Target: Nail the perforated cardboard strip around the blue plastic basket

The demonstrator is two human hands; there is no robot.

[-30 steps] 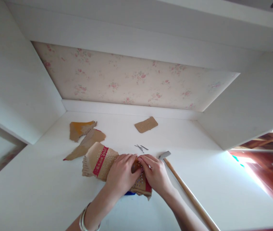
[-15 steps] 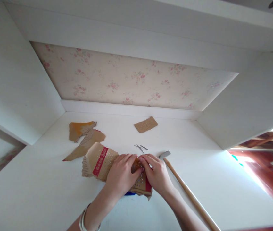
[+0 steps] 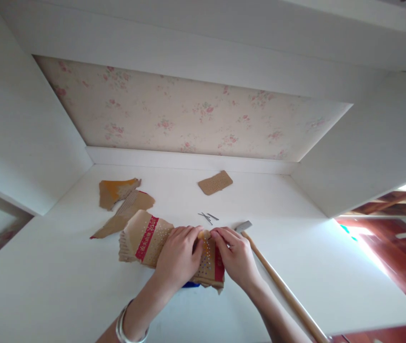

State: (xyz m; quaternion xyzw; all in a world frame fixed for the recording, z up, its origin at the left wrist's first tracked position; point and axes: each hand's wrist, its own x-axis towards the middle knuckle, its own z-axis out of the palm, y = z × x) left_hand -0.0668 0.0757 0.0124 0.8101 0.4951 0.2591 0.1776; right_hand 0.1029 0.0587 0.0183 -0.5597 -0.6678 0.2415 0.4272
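Observation:
A piece of perforated brown cardboard (image 3: 146,238) with red printed bands lies folded or bent under both hands, full of small holes. My left hand (image 3: 178,252) is closed over its middle, with the thumb near a yellowish patch at the far edge. My right hand (image 3: 234,250) pinches at the far right edge of the cardboard, thumb against fingers; whatever small thing is between the fingertips cannot be made out. Beneath the cardboard, a bit of something blue (image 3: 190,285) shows. Just beyond the hands lie several nails (image 3: 208,217).
A hammer (image 3: 281,285) with a long wooden handle rests right of my right hand. Torn cardboard pieces (image 3: 126,214) lie at the left, and a small perforated cardboard rectangle (image 3: 215,183) at the back. White panels (image 3: 331,143) enclose the white tabletop (image 3: 331,267).
The right fingertips have drawn slightly away from the left hand, and the left thumb has pulled back, baring more of the yellowish patch and the holes. The view has shifted slightly.

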